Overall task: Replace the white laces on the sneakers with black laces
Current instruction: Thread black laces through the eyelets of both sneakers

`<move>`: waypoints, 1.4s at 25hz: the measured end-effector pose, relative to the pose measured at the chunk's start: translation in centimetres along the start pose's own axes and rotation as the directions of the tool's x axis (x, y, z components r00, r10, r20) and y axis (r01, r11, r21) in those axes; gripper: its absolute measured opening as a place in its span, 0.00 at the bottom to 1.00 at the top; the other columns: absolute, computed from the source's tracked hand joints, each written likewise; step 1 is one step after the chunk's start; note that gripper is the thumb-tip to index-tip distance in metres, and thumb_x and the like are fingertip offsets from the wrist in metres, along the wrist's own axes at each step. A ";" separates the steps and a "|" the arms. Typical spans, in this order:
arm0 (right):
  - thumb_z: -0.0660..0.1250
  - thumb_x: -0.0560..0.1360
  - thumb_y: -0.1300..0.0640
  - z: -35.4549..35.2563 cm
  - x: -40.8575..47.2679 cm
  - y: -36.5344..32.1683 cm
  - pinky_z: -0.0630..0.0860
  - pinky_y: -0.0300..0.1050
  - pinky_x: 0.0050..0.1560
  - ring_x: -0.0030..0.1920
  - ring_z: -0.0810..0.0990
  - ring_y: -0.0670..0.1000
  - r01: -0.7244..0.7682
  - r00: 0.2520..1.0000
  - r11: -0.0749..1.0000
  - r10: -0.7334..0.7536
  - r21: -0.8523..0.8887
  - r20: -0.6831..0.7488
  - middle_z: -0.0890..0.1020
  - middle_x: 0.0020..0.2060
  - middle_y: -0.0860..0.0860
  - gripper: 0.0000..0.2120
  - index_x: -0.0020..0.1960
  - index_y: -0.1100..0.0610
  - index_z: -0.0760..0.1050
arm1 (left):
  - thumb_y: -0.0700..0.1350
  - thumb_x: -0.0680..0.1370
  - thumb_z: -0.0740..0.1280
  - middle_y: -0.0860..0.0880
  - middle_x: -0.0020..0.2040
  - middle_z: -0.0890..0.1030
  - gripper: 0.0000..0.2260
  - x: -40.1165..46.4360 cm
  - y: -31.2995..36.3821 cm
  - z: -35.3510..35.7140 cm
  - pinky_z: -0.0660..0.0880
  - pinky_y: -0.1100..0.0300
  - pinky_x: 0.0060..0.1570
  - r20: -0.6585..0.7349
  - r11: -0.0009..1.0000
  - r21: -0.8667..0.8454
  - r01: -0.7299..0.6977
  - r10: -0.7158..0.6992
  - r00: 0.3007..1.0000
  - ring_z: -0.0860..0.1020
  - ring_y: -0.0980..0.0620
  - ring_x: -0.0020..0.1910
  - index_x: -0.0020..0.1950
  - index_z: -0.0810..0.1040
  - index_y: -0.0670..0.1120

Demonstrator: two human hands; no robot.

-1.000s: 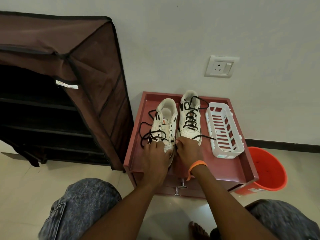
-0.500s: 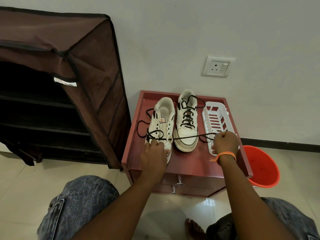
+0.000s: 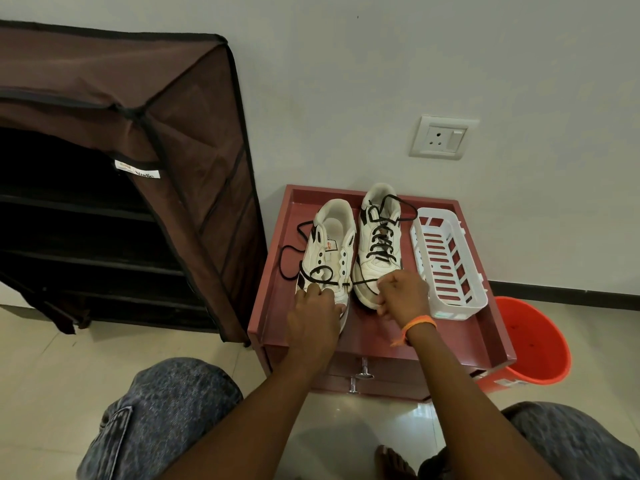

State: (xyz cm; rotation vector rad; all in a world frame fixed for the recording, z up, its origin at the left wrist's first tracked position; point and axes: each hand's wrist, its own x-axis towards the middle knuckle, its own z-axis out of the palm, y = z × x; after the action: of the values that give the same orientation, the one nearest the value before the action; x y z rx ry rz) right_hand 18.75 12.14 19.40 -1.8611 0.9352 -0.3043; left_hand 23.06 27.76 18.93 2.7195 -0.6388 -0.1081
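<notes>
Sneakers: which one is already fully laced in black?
The right sneaker, beside the white basket. Black lace criss-crosses its eyelets; the left sneaker is laced only at the toe.

sneakers on cabinet – basket R

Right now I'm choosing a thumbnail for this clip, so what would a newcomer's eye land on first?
First, the two white sneakers side by side on the red cabinet top: the right sneaker is fully laced in black, while the left sneaker has only its lowest eyelets threaded. Both hands work at the toes, the right hand pulling the black lace taut and the left hand holding the shoe. The orange bucket at the right also stands out.
</notes>
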 end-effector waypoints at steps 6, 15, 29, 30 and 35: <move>0.64 0.71 0.61 -4.7 1.2 1.7 0.74 0.45 0.32 0.26 0.77 0.56 -0.201 0.919 0.977 0.213 0.071 -0.332 0.79 0.28 0.58 0.08 0.36 0.64 0.77 | 0.55 0.80 0.63 0.50 0.58 0.77 0.14 0.0 -0.1 -0.1 0.73 0.56 0.48 -0.030 0.999 -0.032 -0.017 0.016 0.999 0.74 0.50 0.58 0.58 0.79 0.48; 0.62 0.79 0.54 2.7 -0.6 0.1 0.78 0.52 0.35 0.26 0.77 0.51 0.294 0.952 0.907 -0.252 -0.303 0.172 0.79 0.27 0.52 0.12 0.39 0.58 0.74 | 0.55 0.79 0.65 0.48 0.53 0.77 0.12 0.1 -0.2 -0.8 0.75 0.52 0.47 -0.049 0.994 -0.106 -0.029 0.024 0.999 0.75 0.47 0.54 0.53 0.78 0.47; 0.58 0.79 0.56 -0.4 0.4 0.3 0.74 0.52 0.37 0.36 0.76 0.59 0.181 0.983 0.881 -0.168 -0.437 0.069 0.75 0.32 0.54 0.16 0.34 0.58 0.71 | 0.55 0.79 0.65 0.48 0.53 0.78 0.12 0.5 -0.5 -0.5 0.74 0.53 0.46 -0.045 0.996 -0.077 -0.035 0.031 0.999 0.76 0.47 0.54 0.52 0.78 0.46; 0.58 0.80 0.56 -0.9 0.7 0.3 0.72 0.50 0.39 0.38 0.76 0.59 0.165 0.985 0.866 -0.165 -0.472 0.042 0.77 0.35 0.55 0.15 0.37 0.60 0.73 | 0.55 0.79 0.66 0.48 0.52 0.78 0.12 0.6 -0.5 -0.6 0.74 0.54 0.45 -0.041 0.996 -0.079 -0.031 0.028 0.999 0.76 0.47 0.53 0.51 0.78 0.46; 0.59 0.80 0.59 -3.5 1.1 0.2 0.71 0.48 0.35 0.33 0.76 0.60 0.055 0.991 0.922 -0.096 -0.383 -0.090 0.79 0.34 0.59 0.15 0.35 0.60 0.72 | 0.56 0.77 0.68 0.50 0.49 0.79 0.14 0.6 -0.7 -0.6 0.76 0.53 0.45 -0.077 0.982 -0.188 -0.004 -0.010 0.997 0.78 0.49 0.49 0.51 0.78 0.46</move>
State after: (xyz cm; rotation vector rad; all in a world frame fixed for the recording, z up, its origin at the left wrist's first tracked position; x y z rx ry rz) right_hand 17.33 8.99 20.72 -2.2595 1.0534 -0.2859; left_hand 24.03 28.28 19.25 2.5294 -0.5719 -0.0596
